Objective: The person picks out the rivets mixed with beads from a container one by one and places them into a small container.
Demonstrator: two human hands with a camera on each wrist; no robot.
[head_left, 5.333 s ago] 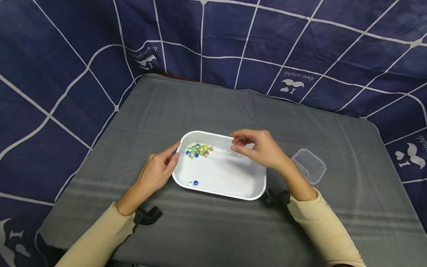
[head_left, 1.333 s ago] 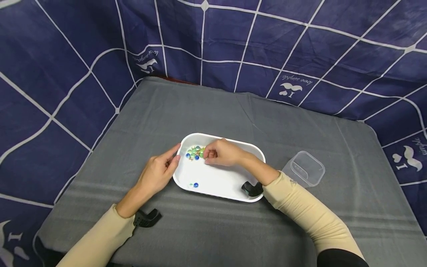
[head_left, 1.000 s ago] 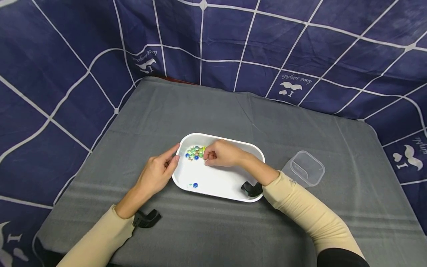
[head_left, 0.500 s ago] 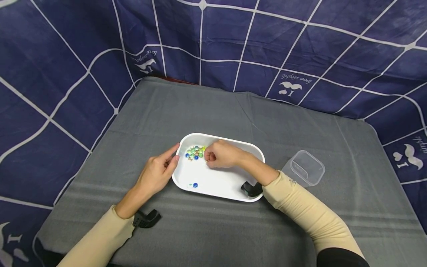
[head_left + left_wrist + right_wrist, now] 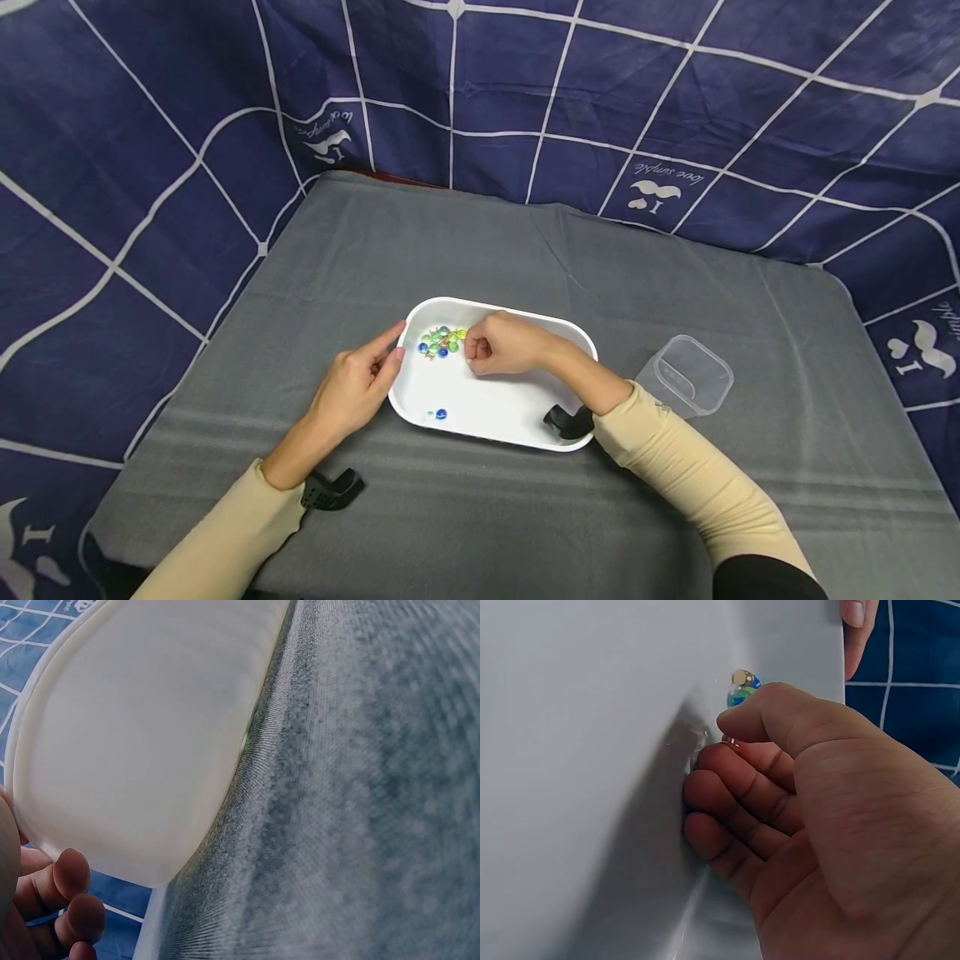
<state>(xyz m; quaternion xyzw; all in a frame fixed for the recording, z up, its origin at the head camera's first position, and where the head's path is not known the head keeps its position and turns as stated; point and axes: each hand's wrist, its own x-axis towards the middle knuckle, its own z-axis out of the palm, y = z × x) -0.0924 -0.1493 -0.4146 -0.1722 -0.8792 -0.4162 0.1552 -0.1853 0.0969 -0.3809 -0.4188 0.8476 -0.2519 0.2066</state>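
In the head view a white tray (image 5: 487,408) holds a cluster of glass marbles (image 5: 435,337) mixed with small gold-coloured pieces, towards its far left corner. A blue marble (image 5: 441,414) and a pale one lie by the near wall. My left hand (image 5: 354,385) grips the tray's left end, thumb at the rim and other fingers outside. Inside the tray, just right of the cluster, is my right hand (image 5: 510,343), fingers curled. Between its thumb and index finger the right wrist view shows a small gold-coloured piece (image 5: 731,742), mostly hidden.
A clear plastic box (image 5: 686,375) stands to the right of the tray, partly behind the right sleeve. Grey cloth (image 5: 480,525) covers the table. Blue gridded curtains (image 5: 495,83) hang at its back and sides.
Since the oldest frame the right hand has moved left, from above the tray's right side to the cluster. In the last second it has shifted slightly right. The left hand stays put.
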